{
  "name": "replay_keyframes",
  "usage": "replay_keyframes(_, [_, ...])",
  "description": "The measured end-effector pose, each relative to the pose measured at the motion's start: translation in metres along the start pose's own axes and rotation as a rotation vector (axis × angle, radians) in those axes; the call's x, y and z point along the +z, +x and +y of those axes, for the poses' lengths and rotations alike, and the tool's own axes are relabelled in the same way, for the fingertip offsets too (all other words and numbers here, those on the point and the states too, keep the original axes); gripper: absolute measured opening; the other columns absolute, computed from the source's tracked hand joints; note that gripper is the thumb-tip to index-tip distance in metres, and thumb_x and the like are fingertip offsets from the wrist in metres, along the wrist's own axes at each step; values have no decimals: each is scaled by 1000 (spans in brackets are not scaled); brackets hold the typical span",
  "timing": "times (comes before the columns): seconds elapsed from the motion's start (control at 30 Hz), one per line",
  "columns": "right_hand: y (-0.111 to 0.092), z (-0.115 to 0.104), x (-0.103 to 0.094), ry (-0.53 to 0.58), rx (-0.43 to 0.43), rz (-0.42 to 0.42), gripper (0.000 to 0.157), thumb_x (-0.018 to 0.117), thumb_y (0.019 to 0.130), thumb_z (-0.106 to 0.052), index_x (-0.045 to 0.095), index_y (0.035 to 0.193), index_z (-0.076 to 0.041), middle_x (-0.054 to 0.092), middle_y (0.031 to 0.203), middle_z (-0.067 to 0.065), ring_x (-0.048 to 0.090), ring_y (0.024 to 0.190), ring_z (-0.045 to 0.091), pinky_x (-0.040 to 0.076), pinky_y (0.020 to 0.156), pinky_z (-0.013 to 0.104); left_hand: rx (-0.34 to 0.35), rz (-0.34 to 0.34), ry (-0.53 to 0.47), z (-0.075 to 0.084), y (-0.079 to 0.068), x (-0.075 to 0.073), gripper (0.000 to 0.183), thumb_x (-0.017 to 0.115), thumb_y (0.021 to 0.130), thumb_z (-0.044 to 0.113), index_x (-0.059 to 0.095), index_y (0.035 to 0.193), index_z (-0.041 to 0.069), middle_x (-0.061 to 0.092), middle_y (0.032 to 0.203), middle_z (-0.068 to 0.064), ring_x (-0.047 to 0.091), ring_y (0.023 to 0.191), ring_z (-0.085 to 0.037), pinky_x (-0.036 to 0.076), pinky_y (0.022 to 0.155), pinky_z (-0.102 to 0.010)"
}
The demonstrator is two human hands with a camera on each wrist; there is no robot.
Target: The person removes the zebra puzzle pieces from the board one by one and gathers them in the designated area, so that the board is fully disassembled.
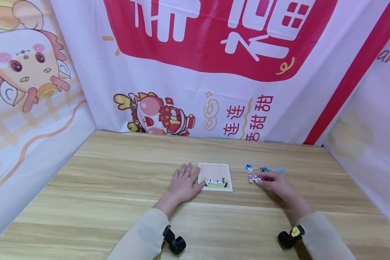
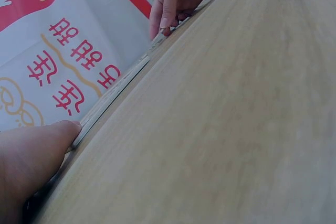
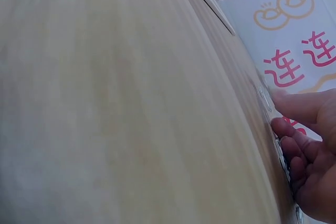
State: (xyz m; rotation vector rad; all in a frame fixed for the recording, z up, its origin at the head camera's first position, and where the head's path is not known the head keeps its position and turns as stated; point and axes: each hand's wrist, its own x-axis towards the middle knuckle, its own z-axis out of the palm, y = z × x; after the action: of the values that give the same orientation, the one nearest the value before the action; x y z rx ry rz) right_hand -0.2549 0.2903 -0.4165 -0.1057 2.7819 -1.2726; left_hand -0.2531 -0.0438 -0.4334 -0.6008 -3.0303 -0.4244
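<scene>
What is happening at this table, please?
Someone seems to be doing a puzzle. The left hand rests at the left side of the puzzle tray. A zebra section lies along the tray's near side; the rest is bare. The right hand is at a loose piece, grip unclear, with other pieces just beyond.

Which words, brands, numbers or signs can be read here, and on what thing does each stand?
"连连", sideways on the back curtain.
"甜甜", beside it; the preceding character is cut off.
"ant", on the right curtain; the rest cut off.
Large white characters on the red patch: cut off, unreadable in full.
Yellow sticker by right-wrist camera: any print too small to read.
Puzzle tray, puzzle pieces: no readable text.
</scene>
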Motion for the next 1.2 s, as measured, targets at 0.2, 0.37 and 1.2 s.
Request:
replay_keyframes(0.2, [1, 1, 4, 2, -11, 26, 31, 64, 78, -16, 61, 108, -7, 54, 88, 8, 44, 76, 21, 39, 62, 30, -1, 0, -1, 0, 0, 0, 64, 30, 85, 57, 25, 137, 19, 10, 141, -17, 3, 127, -33, 4, 99, -48])
replay_keyframes(0.37, [3, 2, 7, 5, -50, 40, 33, 66, 75, -13, 60, 107, -3, 54, 86, 8, 46, 75, 20, 40, 62, 30, 5, 6, 0, 0, 0, 1, 64, 30, 86, 56, 26, 137, 18, 11, 141, -17, 4, 127, -33, 5, 99, -48])
replay_keyframes(1.2, [6, 1, 7, -104, -98, 12, 29, 61, 78, -9, 59, 106, -3, 56, 91, 8, 49, 81, 21, 41, 71, 34, 6, 9, -3, 0, 0, 1, 64, 30, 86, 56, 26, 137, 18, 11, 141, -17, 3, 127, -33, 4, 99, -48])
